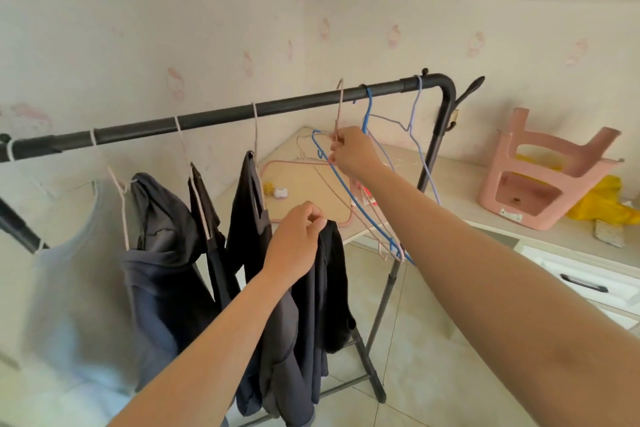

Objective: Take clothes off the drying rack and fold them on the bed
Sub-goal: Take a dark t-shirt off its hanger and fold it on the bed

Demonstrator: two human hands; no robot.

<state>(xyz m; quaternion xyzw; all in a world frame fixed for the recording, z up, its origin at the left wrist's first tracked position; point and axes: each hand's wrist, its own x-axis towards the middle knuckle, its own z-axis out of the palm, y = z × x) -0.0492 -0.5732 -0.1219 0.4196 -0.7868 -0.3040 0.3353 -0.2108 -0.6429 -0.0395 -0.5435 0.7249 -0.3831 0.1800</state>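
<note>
Pinching thin pink wire hanger, right hand; left hand clutching limp dark garment.

1. The black tubular metal drying rack has a smooth, dull satin coat.
2. The dark navy cloth garment and the pale grey cloth top look soft and matt.
3. The thin pink wire hanger and the blue wire hanger look smooth-coated.
4. The pink moulded plastic stool is smooth, faintly shiny.
5. The pale floor tiles are glossy.

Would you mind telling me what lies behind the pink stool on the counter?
A crumpled yellow item shows through the pink stool and to its right; the stool's body hides the part between.
</note>
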